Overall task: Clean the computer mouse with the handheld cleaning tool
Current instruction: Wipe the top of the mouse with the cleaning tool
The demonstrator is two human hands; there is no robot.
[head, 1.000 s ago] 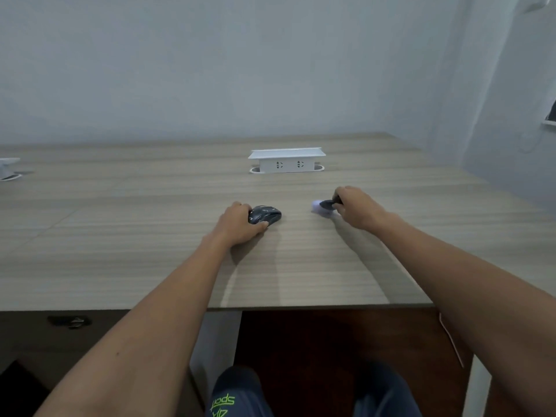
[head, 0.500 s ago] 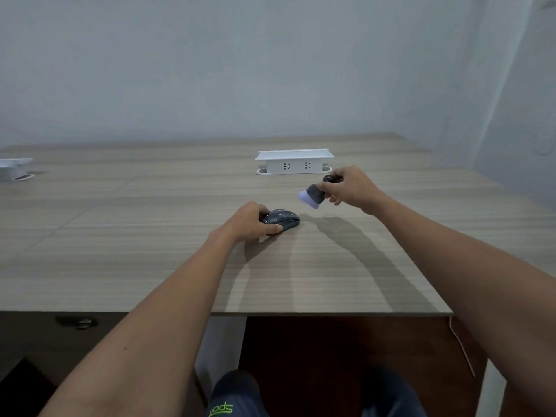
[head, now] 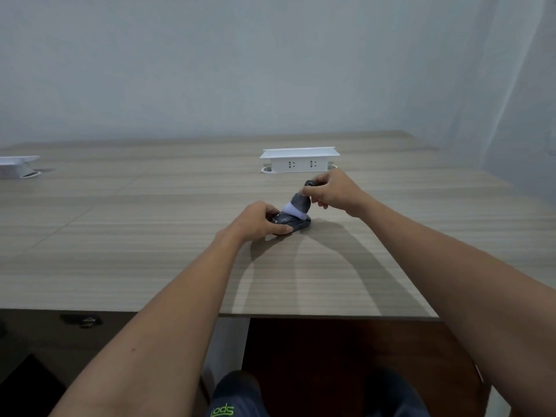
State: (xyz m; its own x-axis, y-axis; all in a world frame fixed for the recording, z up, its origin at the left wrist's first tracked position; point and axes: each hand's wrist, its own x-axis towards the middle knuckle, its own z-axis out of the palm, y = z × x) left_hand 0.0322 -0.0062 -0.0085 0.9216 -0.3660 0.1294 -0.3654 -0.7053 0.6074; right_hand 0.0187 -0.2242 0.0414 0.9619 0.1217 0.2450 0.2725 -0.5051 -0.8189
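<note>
Your left hand (head: 258,219) clamps the computer mouse (head: 293,223) on the tabletop (head: 150,236); your right hand (head: 329,189) grips the cleaning brush (head: 298,204), its bristles seemingly touching the mouse. Cleaning is only beginning.

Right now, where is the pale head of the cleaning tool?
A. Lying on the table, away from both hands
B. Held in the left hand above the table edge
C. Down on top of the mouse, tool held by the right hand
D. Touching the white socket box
C: the right hand grips the cleaning tool, its pale head on the computer mouse, which the left hand holds on the table.
</note>
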